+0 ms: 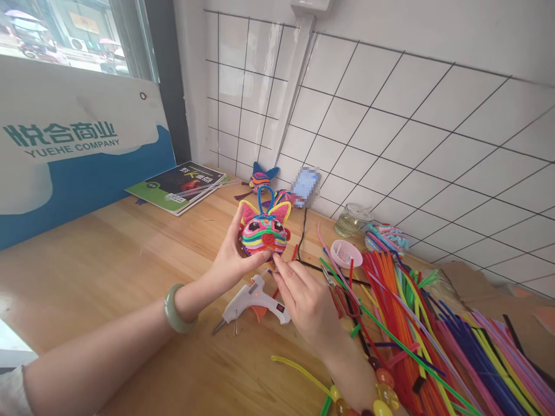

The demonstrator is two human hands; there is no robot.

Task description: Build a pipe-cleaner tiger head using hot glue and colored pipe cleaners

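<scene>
My left hand (232,251) is closed around the side of a pipe-cleaner cat-head ornament (264,234), held above the table with its face toward me. The ornament has pink ears edged in yellow, dark eyes, a red nose, wavy coloured stripes and a blue loop on top. Against its lower edge, the fingertips of my right hand (303,292) are pinched together; what lies between them is hidden. A white hot glue gun (255,300) with a small red light lies below both hands, its nozzle pointing left.
Several coloured pipe cleaners (399,312) are spread on the right, with scissors (340,300) beside them. A pink bowl (346,254), glass jar (352,219) and phone (306,188) stand near the tiled wall. Another ornament (261,178) and a magazine (180,185) are at the back.
</scene>
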